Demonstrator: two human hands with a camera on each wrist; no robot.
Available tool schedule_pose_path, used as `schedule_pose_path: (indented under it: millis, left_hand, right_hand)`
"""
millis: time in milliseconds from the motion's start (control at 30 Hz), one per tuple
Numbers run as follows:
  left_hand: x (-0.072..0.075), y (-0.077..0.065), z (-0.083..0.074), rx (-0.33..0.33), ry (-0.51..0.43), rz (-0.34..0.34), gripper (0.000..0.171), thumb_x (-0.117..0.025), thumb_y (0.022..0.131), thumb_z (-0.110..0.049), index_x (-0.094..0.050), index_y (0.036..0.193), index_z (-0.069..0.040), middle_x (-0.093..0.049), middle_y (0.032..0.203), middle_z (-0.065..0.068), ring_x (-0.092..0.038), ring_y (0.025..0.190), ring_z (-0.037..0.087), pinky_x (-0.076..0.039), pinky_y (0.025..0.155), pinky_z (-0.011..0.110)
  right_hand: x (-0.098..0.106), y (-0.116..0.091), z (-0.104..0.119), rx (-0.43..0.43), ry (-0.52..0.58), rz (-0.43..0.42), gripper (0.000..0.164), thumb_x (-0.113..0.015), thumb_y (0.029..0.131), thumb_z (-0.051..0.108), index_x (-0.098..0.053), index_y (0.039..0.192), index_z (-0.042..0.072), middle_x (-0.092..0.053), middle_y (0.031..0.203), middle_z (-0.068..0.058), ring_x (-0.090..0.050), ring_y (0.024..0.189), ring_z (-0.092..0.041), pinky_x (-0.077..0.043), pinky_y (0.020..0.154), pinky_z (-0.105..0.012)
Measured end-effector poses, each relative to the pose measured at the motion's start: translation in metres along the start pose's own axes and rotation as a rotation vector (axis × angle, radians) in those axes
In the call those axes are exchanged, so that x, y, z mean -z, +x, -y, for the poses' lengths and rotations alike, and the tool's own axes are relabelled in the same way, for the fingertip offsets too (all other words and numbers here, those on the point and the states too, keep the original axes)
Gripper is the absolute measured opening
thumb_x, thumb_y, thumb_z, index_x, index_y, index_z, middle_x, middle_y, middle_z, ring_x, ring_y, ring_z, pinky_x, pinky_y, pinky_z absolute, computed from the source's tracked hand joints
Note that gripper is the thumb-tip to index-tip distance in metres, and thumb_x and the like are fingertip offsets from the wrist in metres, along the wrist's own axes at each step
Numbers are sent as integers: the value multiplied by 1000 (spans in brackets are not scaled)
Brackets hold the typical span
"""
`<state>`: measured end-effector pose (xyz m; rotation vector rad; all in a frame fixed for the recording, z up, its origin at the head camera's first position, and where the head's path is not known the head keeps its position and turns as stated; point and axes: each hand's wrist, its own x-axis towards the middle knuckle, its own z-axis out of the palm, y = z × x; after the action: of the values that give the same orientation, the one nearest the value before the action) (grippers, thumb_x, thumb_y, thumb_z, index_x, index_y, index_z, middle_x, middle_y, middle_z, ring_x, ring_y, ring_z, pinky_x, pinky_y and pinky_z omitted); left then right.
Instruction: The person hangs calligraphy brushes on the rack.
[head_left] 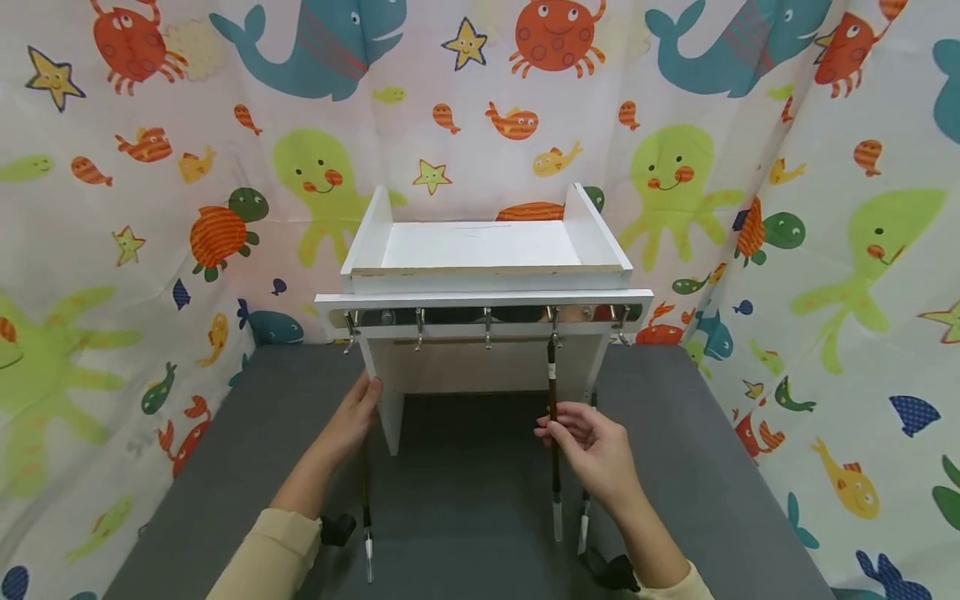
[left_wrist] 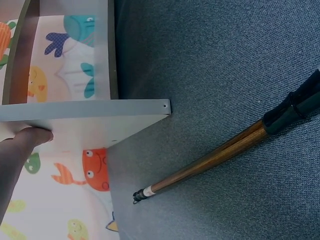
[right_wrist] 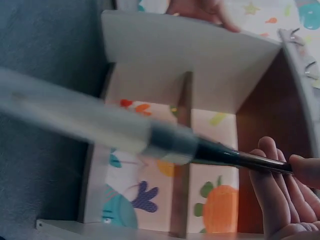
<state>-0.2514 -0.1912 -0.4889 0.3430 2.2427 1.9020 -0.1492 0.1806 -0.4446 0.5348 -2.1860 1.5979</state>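
A white wooden rack [head_left: 487, 297] with a row of metal hooks stands ahead of me. On its left side panel [head_left: 384, 400] rests my left hand [head_left: 351, 423], fingers along the outer face near the front edge. My right hand [head_left: 592, 450] pinches the dark brown handle of a brush [head_left: 553, 392] between thumb and fingers. This brush hangs upright, its top end right at a hook [head_left: 553, 321] and its clear-capped tip pointing down. In the right wrist view the capped brush [right_wrist: 170, 142] crosses the picture, with the right hand [right_wrist: 280, 190] on its handle.
Another capped brush [head_left: 586, 508] shows just right of the held one, partly behind the right hand. Below the left hand is one more [head_left: 367, 508]. The left wrist view shows brown brush handles [left_wrist: 210, 160] over the grey cloth. A sea-animal curtain [head_left: 450, 133] surrounds the table.
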Motion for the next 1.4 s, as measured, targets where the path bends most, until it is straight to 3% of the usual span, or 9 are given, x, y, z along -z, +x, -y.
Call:
schedule_pose_path:
  millis: [267, 533, 800, 867, 933, 1100, 1167, 1400]
  left_hand:
    - [-10, 12, -3, -56, 3, 19, 60, -27, 110, -44, -3, 164, -31, -16, 167, 19, -25, 148, 48, -29, 111, 71]
    - [-16, 16, 3, -70, -26, 36, 61, -27, 110, -45, -3, 164, -30, -15, 167, 19, -24, 149, 48, -29, 111, 72]
    - [-19, 20, -3, -99, -19, 65, 61, -27, 110, -44, -2, 164, -29, -12, 168, 19, -20, 150, 48, -27, 111, 73]
    - [-17, 19, -5, -106, -8, 62, 61, -27, 110, -44, -2, 164, -31, -12, 168, 18, -20, 150, 48, -27, 110, 73]
    - [-12, 15, -6, -110, -8, 57, 61, -27, 110, -43, -1, 164, -31, -11, 168, 19, -19, 150, 48, -26, 110, 74]
    - [0, -2, -2, -92, 5, 39, 61, -26, 111, -39, 3, 164, -27, -8, 168, 22, -16, 150, 50, -23, 111, 75]
    - [0, -4, -1, -90, 7, 38, 61, -26, 111, -39, 3, 164, -26, -9, 168, 22, -15, 150, 50, -22, 111, 75]
    - [-3, -3, 2, -95, -25, 34, 62, -27, 111, -39, 1, 164, -23, -15, 165, 25, -23, 147, 49, -27, 111, 73]
  right_hand:
    - [-3, 19, -1, 19, -60, -34, 15, -65, 93, -10, -65, 108, -10, -75, 101, -24, -73, 92, -41, -58, 80, -21]
    - [5, 17, 0, -40, -170, -61, 21, -70, 92, -4, -67, 112, -6, -75, 107, -20, -73, 99, -36, -58, 83, -24]
    - [37, 4, -11, -59, -186, -163, 27, -74, 89, -1, -68, 115, -5, -74, 109, -21, -73, 98, -29, -55, 80, -15]
    - [44, 1, -18, -108, -201, -208, 27, -76, 89, 1, -68, 115, -5, -74, 109, -21, -73, 96, -23, -55, 79, -13]
    - [48, -2, -40, -199, -232, -230, 32, -78, 89, 8, -68, 119, 0, -75, 110, -17, -72, 97, -16, -55, 80, -16]
    - [48, -10, -102, -476, -349, -119, 54, -82, 87, 19, -59, 134, 9, -71, 122, -16, -71, 107, -26, -59, 86, -40]
    - [48, -12, -112, -555, -380, -75, 60, -82, 87, 17, -55, 138, 6, -69, 125, -20, -70, 108, -33, -58, 86, -46]
    - [44, -15, -132, -689, -384, -43, 63, -82, 85, 11, -52, 139, -2, -67, 121, -27, -70, 103, -38, -61, 75, -42]
